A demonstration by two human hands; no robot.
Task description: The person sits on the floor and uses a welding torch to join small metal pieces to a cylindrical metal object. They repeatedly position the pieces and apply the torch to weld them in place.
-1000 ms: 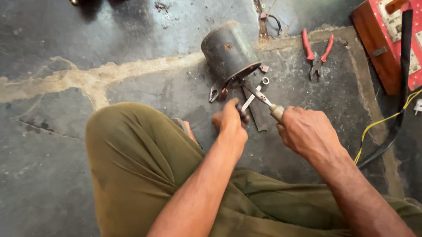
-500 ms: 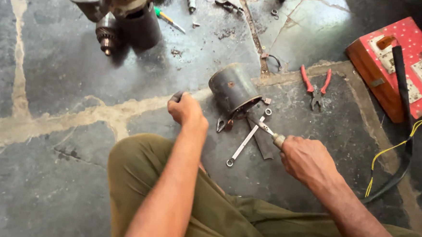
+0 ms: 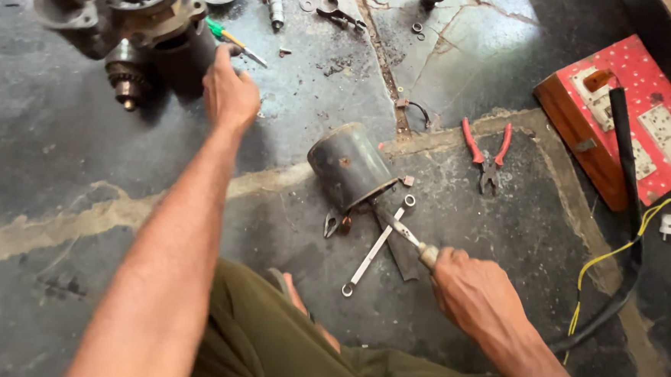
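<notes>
My left hand [image 3: 229, 91] stretches far forward, its fingers at the dark metal motor housing assembly [image 3: 133, 25] and close to a green-handled screwdriver [image 3: 232, 39]. It holds nothing that I can see. My right hand [image 3: 477, 294] grips the handle of a tool [image 3: 406, 234] whose tip meets the lower edge of a dark cylindrical motor casing [image 3: 348, 166] lying on the floor. A slim spanner [image 3: 378, 248] lies loose on the floor under that tool. My knee in olive trousers [image 3: 266, 345] fills the bottom of the view.
Red-handled pliers [image 3: 488, 154] lie right of the casing. A red switchboard [image 3: 630, 120] with a black cable [image 3: 630, 227] and yellow wire sits at far right. Small parts, washers and a bolt [image 3: 275, 3] are scattered along the top on the cracked stone floor.
My left hand left the casing and spanner and reached up and left to the motor housing. The spanner now lies on the floor. My right hand keeps its tool at the casing.
</notes>
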